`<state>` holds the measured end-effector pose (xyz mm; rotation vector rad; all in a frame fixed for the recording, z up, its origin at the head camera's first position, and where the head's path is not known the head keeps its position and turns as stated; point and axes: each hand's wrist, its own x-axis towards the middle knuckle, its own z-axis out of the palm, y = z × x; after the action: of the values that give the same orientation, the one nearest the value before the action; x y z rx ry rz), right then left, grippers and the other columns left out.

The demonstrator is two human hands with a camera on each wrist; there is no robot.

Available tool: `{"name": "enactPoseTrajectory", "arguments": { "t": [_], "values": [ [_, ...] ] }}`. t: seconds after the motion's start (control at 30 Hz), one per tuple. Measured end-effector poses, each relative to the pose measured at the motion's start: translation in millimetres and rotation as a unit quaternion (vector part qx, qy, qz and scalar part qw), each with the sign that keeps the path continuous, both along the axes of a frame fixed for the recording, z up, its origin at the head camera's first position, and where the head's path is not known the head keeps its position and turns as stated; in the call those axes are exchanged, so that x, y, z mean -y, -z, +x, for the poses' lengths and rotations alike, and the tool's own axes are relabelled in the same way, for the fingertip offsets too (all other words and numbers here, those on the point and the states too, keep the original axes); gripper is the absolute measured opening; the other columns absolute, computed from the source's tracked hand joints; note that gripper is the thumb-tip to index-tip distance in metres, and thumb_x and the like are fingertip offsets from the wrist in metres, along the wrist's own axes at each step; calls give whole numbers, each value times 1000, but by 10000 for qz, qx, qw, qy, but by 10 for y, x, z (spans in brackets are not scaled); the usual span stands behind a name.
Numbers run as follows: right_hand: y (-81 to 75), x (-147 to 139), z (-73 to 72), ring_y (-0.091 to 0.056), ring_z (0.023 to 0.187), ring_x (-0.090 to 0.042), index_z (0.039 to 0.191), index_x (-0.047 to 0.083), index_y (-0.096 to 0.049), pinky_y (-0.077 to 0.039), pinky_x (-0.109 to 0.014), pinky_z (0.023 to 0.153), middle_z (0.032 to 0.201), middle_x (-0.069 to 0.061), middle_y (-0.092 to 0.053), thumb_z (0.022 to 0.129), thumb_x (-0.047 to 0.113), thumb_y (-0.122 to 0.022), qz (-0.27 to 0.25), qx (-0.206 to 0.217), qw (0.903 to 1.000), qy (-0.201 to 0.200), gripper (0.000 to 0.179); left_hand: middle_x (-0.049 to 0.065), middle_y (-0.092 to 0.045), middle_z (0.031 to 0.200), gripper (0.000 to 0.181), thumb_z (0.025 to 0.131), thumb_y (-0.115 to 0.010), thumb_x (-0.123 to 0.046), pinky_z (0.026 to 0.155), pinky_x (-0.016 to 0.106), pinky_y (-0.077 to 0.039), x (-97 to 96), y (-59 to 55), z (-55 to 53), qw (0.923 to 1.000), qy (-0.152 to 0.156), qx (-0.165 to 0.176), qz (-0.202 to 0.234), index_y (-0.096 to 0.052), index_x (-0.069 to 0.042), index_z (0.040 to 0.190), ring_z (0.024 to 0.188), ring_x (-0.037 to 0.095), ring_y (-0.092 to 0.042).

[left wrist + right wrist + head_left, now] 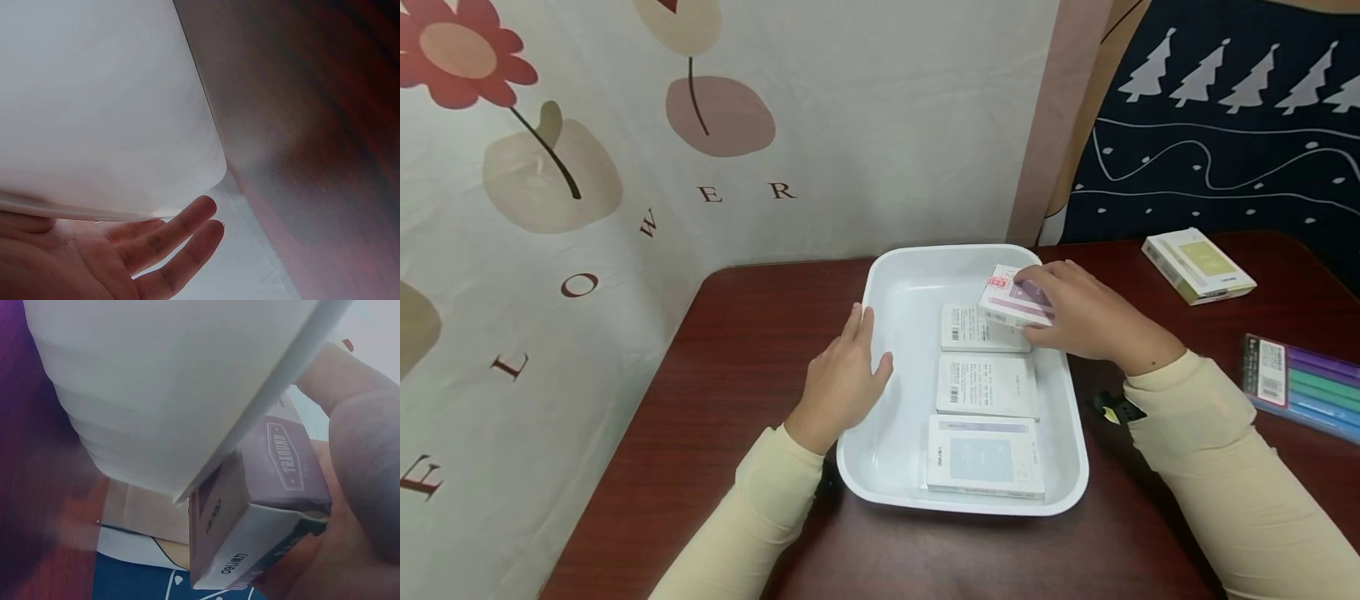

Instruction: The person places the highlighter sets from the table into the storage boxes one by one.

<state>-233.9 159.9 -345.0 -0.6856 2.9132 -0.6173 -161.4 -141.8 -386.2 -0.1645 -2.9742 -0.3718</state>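
A white plastic tray (895, 333) sits on the table, with three flat white boxes in a column inside it. My right hand (1078, 321) grips a small purple-and-white deli box (1011, 296) over the tray's back right part. In the right wrist view this box (284, 459) shows the word TRAOUND, beside the tray wall (137, 387). Below it lies the back box (970, 332), partly covered; the middle box (985, 385) has printed text up. The front box (985, 458) has a pale blue panel. My left hand (842, 379) rests at the left rim, fingers extended.
On the right of the dark red table (745, 358) lie a white box with a yellow-green panel (1198, 265) and a clear pack of purple, green and blue pens (1311, 387). A flower-printed curtain (880, 125) hangs behind; a navy tree-patterned cloth (1217, 158) is at back right.
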Motion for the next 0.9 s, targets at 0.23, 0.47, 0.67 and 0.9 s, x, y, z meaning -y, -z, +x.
{"name": "enactPoseTrajectory", "arguments": {
  "t": [0.23,0.47,0.67,0.9],
  "values": [
    [16,33,6,-43,121,-40,143,10,-53,-49,-62,97,147,-26,-41,79,19,-79,-44,9,10000,63,69,16,-32,162,67,97,-62,-30,63,41,-54,2,2,0,10000,-9,-4,26,-38,-3,153,108,33,-69],
    [41,77,6,-44,123,-43,139,13,-59,-38,-64,107,143,-26,-46,77,20,-82,-63,-346,9994,-24,67,17,-32,162,67,97,-62,-30,61,39,-53,0,-7,-2,10000,-1,5,26,-38,-3,153,105,32,-69],
    [81,119,6,-44,124,-43,136,14,-61,-22,-67,113,143,-24,-48,76,21,-83,-121,-712,9972,-169,64,17,-33,162,67,97,-62,-31,59,38,-52,1,-12,1,10000,9,2,7,-38,-3,153,104,32,-70],
    [157,165,-10,-43,124,-37,141,17,-57,-25,-61,114,147,-20,-46,80,22,-81,-331,-923,9947,-303,66,17,-33,161,67,96,-62,-30,61,39,-54,1,-15,3,10000,5,11,21,-39,-3,153,105,32,-70]
  ]
}}
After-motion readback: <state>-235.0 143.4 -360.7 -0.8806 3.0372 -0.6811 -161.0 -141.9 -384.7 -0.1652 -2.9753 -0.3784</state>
